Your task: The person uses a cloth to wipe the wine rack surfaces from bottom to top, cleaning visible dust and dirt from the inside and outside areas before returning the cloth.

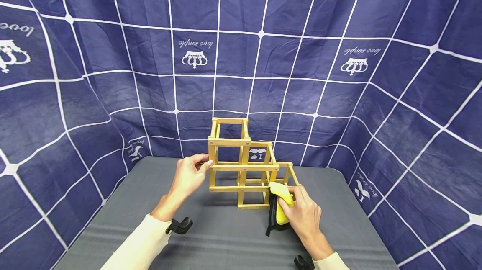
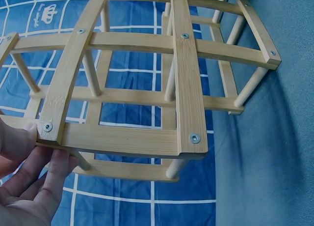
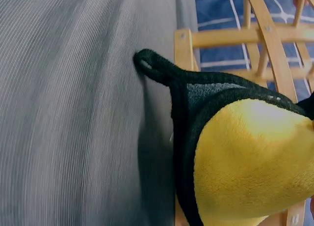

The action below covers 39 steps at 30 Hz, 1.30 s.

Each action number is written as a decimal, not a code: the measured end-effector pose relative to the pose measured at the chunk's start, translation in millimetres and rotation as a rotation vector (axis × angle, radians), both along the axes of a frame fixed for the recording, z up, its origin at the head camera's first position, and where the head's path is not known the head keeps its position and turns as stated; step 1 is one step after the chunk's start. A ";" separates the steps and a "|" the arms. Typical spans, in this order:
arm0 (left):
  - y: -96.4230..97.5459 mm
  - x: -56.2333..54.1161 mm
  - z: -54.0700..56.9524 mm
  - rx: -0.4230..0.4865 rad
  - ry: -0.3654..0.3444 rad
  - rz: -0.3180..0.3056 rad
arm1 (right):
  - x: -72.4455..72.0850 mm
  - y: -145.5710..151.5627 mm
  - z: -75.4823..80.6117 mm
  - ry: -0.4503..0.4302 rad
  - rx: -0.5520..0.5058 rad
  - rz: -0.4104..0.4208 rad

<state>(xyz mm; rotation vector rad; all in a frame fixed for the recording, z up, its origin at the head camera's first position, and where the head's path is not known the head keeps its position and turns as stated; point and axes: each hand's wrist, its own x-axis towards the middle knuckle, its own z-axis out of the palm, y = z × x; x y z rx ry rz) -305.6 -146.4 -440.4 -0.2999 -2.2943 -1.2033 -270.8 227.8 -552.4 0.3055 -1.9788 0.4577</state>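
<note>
A stepped rack of light wooden slats and dowels (image 1: 227, 166) stands on the grey surface, tallest at its left. My left hand (image 1: 191, 174) pinches the rack's left edge; in the left wrist view its thumb and fingers (image 2: 54, 172) close on a slat near a screw. With my right hand (image 1: 303, 213) I grip a yellow cloth with black trim (image 1: 282, 205) against the rack's lower right part. In the right wrist view the cloth (image 3: 250, 162) hangs with its black loop (image 3: 152, 66) out to the side, covering part of the slats; the right hand is nearly all out of that view.
The grey cloth-covered table (image 1: 211, 240) spreads around the rack. Blue fabric with white grid lines (image 1: 241, 56) hangs behind it and on both sides. A black strap mount (image 1: 180, 225) sits on the left wrist, another (image 1: 303, 262) on the right.
</note>
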 end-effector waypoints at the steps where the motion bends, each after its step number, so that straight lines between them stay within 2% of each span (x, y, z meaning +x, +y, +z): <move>1: 0.1 0.1 0.4 -0.003 0.000 0.000 | 0.6 6.1 0.1 -0.001 -0.010 -0.003; 7: 1.2 -1.3 1.2 -0.015 0.005 0.002 | 0.1 47.0 0.7 -0.030 -0.092 -0.085; 11: 1.0 -1.0 0.5 -0.015 0.010 0.003 | 0.9 63.2 0.8 -0.053 -0.121 -0.122; 18: 1.1 1.5 1.1 0.004 -0.011 0.004 | 1.1 63.4 3.7 -0.084 -0.140 -0.127; 23: 2.0 1.6 -1.5 0.028 -0.027 -0.009 | 1.8 54.2 9.8 -0.117 -0.213 -0.114; 27: 2.7 1.7 -1.9 0.046 -0.029 -0.017 | -1.2 43.5 18.6 -0.120 -0.270 -0.037; 34: 2.7 2.4 -1.5 0.034 -0.026 -0.015 | -12.1 18.2 39.7 -0.089 -0.351 0.216; 36: 3.2 2.2 -1.5 0.026 -0.025 -0.012 | -16.9 10.2 45.7 -0.105 -0.369 0.246; 39: 3.9 1.7 -2.0 0.021 -0.018 -0.004 | -25.0 -1.4 52.3 -0.164 -0.368 0.241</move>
